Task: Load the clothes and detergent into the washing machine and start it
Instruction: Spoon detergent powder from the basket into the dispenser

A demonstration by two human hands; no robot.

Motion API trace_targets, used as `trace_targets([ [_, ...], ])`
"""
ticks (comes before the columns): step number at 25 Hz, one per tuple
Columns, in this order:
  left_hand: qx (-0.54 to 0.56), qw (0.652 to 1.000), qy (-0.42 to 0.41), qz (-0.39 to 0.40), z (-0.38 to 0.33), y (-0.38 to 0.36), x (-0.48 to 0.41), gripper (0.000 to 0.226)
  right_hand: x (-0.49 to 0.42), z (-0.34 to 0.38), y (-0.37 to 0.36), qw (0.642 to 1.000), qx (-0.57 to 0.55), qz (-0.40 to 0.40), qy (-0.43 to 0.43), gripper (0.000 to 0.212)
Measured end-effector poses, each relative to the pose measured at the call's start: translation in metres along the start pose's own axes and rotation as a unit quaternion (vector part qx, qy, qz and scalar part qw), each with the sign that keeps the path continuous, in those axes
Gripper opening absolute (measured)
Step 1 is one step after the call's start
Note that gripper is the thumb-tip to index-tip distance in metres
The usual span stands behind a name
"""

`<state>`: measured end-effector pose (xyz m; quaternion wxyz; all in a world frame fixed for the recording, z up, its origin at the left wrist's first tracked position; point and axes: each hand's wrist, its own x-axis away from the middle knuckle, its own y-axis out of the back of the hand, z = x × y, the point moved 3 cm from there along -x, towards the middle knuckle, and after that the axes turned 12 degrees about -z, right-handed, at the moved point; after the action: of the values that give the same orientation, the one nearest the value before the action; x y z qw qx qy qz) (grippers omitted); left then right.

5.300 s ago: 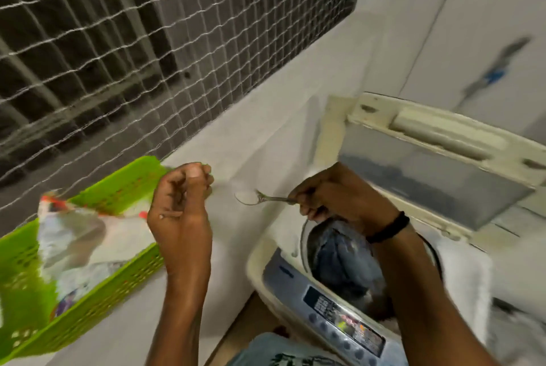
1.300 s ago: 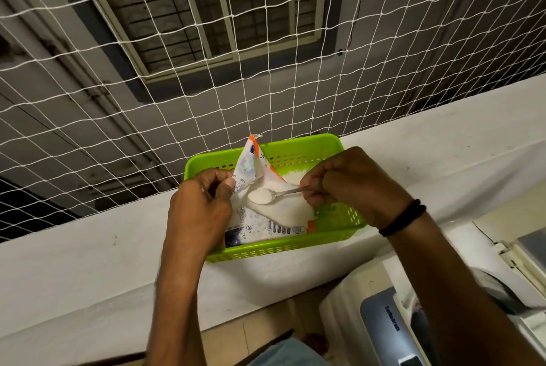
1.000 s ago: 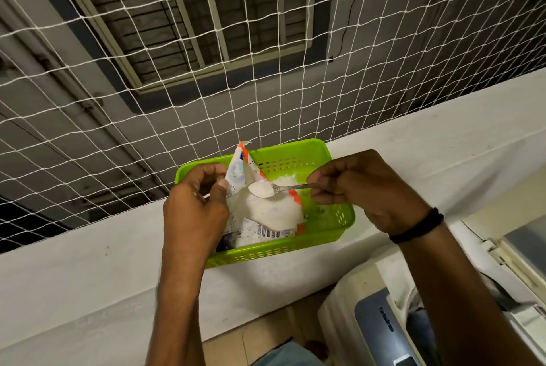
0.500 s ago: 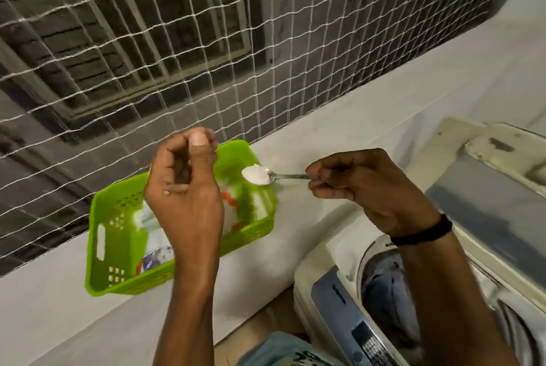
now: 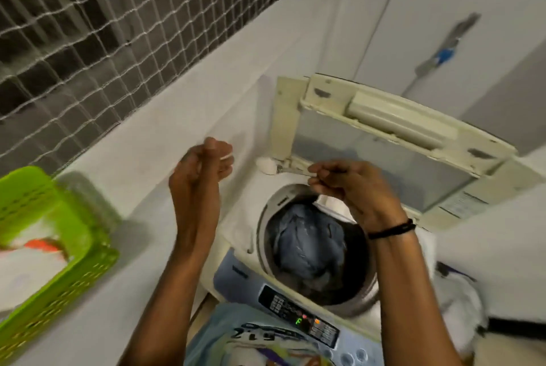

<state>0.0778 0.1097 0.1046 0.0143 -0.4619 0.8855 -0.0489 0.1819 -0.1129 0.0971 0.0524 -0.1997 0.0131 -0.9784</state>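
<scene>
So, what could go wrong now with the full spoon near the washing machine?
1. The spoon, heaped with white powder, is pinched by the right hand beside the drum opening, not over it; a tilt now would likely spill powder on the machine top.
2. The raised lid stands close behind the spoon; a bump could knock powder off.

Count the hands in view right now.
2. The left hand, holding nothing, is raised over the ledge; the right hand pinches a powder-filled spoon above the washing machine.
</scene>
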Motion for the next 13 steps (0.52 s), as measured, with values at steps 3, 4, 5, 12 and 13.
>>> trace_targets([
  [3,-0.022,0.984,0.160,0.073,0.061,-0.057,0.004,0.044,-0.028,-0.036,0.062,0.993,-0.040,-0.104,-0.043,0.025],
  [4,-0.028,0.969,0.227,0.093,0.082,-0.076,0.007,0.045,-0.037,-0.050,0.080,0.987,-0.048,-0.142,-0.053,0.025],
  [5,-0.031,0.950,0.292,0.108,0.103,-0.094,0.011,0.046,-0.046,-0.064,0.096,0.982,-0.055,-0.174,-0.058,0.025],
  [12,-0.009,0.810,0.569,0.143,0.209,-0.165,0.043,0.075,-0.082,-0.150,0.149,0.906,0.258,-0.335,0.001,0.015],
  [13,-0.010,0.802,0.581,0.140,0.217,-0.170,0.047,0.076,-0.081,-0.155,0.143,0.890,0.314,-0.330,0.036,0.018],
])
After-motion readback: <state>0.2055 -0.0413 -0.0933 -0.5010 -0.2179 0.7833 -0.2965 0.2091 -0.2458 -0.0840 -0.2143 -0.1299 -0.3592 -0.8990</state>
